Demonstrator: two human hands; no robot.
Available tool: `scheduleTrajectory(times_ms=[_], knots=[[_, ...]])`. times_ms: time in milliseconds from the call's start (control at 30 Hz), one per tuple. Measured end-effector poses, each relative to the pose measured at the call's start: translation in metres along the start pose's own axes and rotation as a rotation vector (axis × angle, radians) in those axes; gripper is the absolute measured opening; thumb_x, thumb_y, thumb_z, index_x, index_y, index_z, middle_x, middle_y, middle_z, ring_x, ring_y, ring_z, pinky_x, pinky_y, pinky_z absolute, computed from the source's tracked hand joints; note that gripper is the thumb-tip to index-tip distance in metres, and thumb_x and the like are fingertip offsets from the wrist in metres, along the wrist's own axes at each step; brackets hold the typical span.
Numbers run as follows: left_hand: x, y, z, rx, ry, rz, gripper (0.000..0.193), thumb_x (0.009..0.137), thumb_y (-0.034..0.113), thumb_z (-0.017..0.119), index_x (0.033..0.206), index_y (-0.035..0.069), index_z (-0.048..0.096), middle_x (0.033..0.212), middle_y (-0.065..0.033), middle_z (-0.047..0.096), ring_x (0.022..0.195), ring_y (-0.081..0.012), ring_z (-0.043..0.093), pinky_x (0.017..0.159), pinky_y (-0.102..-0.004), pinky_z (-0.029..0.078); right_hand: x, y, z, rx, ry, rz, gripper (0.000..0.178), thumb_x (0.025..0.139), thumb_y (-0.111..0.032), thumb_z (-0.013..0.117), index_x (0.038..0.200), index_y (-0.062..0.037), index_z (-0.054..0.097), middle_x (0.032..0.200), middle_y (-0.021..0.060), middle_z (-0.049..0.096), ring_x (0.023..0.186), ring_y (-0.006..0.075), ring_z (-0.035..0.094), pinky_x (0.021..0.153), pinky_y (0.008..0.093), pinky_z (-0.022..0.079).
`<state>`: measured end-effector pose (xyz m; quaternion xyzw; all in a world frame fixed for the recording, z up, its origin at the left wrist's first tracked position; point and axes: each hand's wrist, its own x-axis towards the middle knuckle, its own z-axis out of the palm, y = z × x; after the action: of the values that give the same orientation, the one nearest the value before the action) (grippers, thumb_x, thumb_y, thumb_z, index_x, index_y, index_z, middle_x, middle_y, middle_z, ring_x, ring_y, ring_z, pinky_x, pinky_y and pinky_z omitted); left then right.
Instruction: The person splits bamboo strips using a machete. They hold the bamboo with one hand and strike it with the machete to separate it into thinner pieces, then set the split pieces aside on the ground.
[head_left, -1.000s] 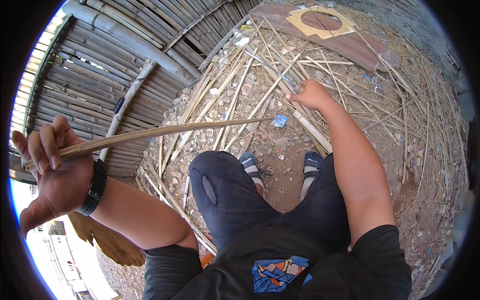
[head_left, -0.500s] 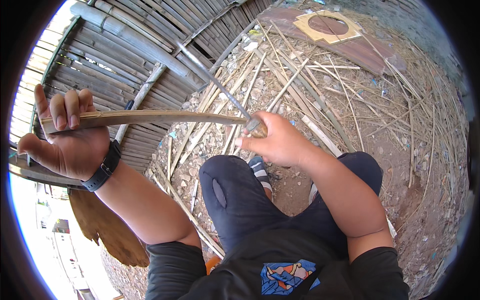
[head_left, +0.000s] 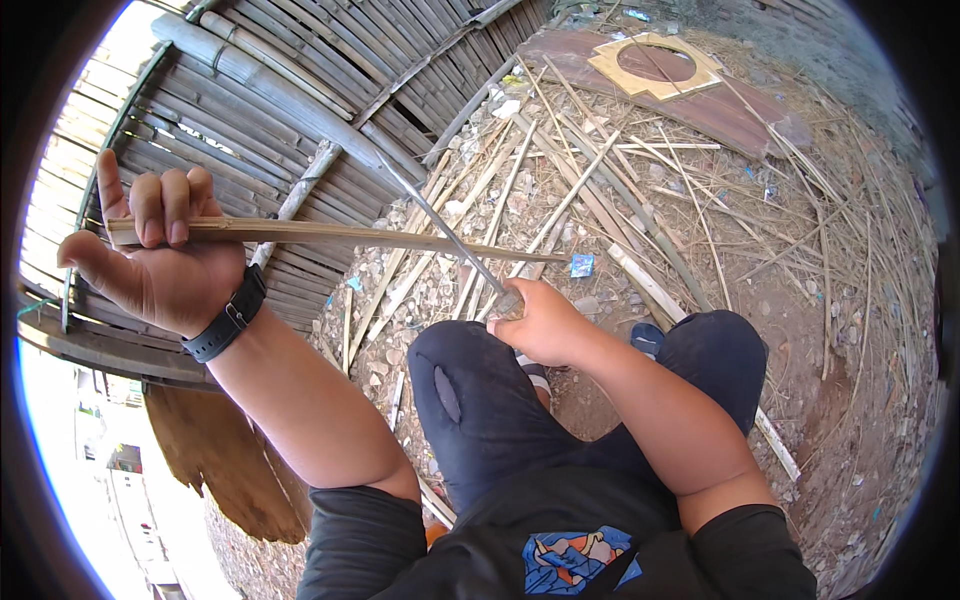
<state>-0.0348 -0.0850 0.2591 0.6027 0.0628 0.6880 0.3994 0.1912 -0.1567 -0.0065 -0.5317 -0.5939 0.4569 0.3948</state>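
My left hand [head_left: 190, 265], raised at the left with a black watch on its wrist, grips one end of a long split bamboo strip [head_left: 340, 234]. Some fingers curl over the strip against the palm, while the thumb and one finger stick out. From there the strip runs nearly level to the right, over the ground in front of my knees. In my right hand [head_left: 552, 325], above my knees, is a knife whose handle is mostly covered by the fingers. Its long narrow blade [head_left: 430, 212] slants up to the left and crosses the strip; whether they touch I cannot tell.
Bamboo slats [head_left: 590, 180] and thin strips litter the stony ground ahead. A bamboo-slat wall [head_left: 270, 110] stands at the left. A brown board [head_left: 560, 52] lies at the back, bearing a yellowish piece [head_left: 606, 62] with a round hole. A brown ragged-edged panel [head_left: 225, 460] is at lower left.
My left hand has shifted a little right with the strip. My right hand has moved down and right with the knife, and the strip's far end now reaches past the blade.
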Motion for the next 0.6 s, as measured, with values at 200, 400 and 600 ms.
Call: scheduleTrajectory(times_ms=[200,400,600], knots=[[-0.008,0.016,-0.001,0.073,0.023,0.029,0.094,0.069,0.076,0.071,0.126,0.003,0.059,0.061,0.0067,0.045,0.053,-0.0077,0.041,0.072,-0.0297,0.041,-0.014,-0.054,0.003,0.014,-0.082,-0.101,0.047,0.082,-0.021,0.072,0.119,0.0036,0.057,0.093,0.0264,0.067,0.09,0.0385,0.067,0.084,0.0409,0.05],[-0.003,0.017,-0.027,-0.022,-0.095,-0.028,0.101,0.067,0.078,0.071,0.131,0.002,0.055,0.061,0.009,0.042,0.054,-0.0042,0.039,0.077,-0.0294,0.041,0.016,0.031,0.003,0.038,-0.149,0.237,0.049,0.079,-0.018,0.071,0.121,0.0046,0.058,0.095,0.026,0.067,0.092,0.0384,0.067,0.083,0.0413,0.051],[-0.017,0.022,-0.029,-0.145,-0.169,-0.005,0.11,0.059,0.08,0.075,0.132,-0.001,0.055,0.06,0.0106,0.041,0.054,-0.0024,0.037,0.066,-0.0251,0.029,0.004,0.017,0.026,-0.088,0.063,-0.093,0.051,0.08,-0.019,0.07,0.122,0.0058,0.057,0.089,0.0235,0.068,0.082,0.0347,0.067,0.078,0.0401,0.052]])
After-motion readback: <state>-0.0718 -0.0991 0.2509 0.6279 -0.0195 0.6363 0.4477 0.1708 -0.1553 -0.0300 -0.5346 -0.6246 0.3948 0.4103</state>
